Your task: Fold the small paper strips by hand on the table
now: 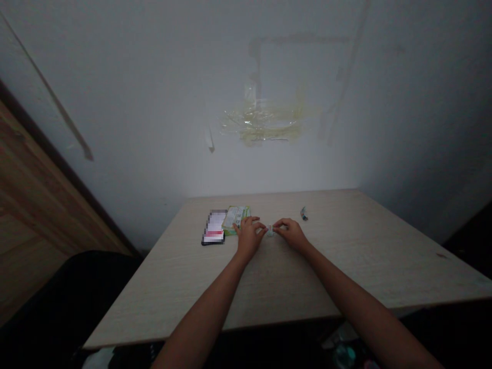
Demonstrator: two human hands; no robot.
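Note:
Between my two hands is a small, pale, partly see-through piece (270, 230), too small to make out its kind. My left hand (249, 236) pinches its left side with thumb and forefinger, the other fingers spread beside a green and white printed packet (232, 218). On the right side, my right hand (292, 234) pinches the same piece, fingers curled. Both hands are low over the wooden table (284, 292). The packet partly overlaps a phone-like dark-edged object (213, 228) with a blurred face.
A small crumpled dark and white scrap (304, 213) lies right of my hands. Behind the table rises a grey wall (161, 102) with a patch of clear tape (265, 123). A dark chair-like shape (73, 297) stands at the left, by a wooden panel (38, 179).

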